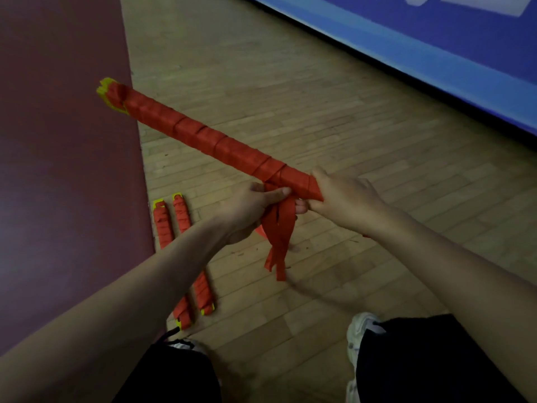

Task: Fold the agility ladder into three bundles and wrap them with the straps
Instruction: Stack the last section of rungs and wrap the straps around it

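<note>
Above the wooden floor (pixel 334 117), the 3rd bundle (pixel 209 135) is held out: the right hand (pixel 343 196) clamps its near end to steady it, while the left hand (pixel 247 210) grips the loose strap tails (pixel 279 239), probably to cinch them. 2 wrapped bundles (pixel 164 225) lie parked beside the red mat (pixel 58 170)

Bare wooden floor (pixel 334 117) lies open ahead and right. Two wrapped red bundles (pixel 186 257) lie lower left, beside a dark red mat (pixel 64 170).
</note>
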A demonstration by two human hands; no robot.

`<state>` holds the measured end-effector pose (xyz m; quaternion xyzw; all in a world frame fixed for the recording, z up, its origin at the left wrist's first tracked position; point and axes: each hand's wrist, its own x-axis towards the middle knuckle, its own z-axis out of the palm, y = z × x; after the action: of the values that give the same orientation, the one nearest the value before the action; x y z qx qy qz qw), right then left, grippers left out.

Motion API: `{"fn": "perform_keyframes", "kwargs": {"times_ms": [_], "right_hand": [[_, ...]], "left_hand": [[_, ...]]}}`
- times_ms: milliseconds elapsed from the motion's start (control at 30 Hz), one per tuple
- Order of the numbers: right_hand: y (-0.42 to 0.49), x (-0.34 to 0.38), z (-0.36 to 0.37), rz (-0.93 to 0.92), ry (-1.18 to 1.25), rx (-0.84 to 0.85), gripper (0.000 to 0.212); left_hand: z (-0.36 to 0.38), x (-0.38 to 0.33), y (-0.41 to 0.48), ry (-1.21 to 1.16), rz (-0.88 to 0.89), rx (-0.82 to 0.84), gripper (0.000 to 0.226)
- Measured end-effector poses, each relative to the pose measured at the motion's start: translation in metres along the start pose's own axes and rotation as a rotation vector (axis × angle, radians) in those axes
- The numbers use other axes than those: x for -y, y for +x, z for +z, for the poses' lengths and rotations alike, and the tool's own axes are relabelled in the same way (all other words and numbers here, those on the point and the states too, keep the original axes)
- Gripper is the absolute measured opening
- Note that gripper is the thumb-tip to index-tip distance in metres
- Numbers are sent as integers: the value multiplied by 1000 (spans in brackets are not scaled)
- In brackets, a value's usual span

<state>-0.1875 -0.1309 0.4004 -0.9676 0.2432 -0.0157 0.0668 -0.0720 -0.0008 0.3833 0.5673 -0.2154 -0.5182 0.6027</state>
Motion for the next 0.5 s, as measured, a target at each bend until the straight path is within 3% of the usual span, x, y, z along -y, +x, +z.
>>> {"fn": "perform_keyframes", "kwargs": {"times_ms": [167, 300, 400, 500], "right_hand": [[-3, 5, 7, -110, -203, -144, 35], [-6, 8, 13, -137, -261, -168, 43], [-6, 11, 18, -177, -261, -185, 49], [-7, 10, 15, -188, -112, -94, 57]], "left_hand": [[-2, 2, 0, -4, 46, -19, 17], [0, -5, -8, 9, 10, 12, 23], [0, -7, -4, 37, 23, -124, 40], [-2, -5, 0, -13, 57, -198, 39]]}}
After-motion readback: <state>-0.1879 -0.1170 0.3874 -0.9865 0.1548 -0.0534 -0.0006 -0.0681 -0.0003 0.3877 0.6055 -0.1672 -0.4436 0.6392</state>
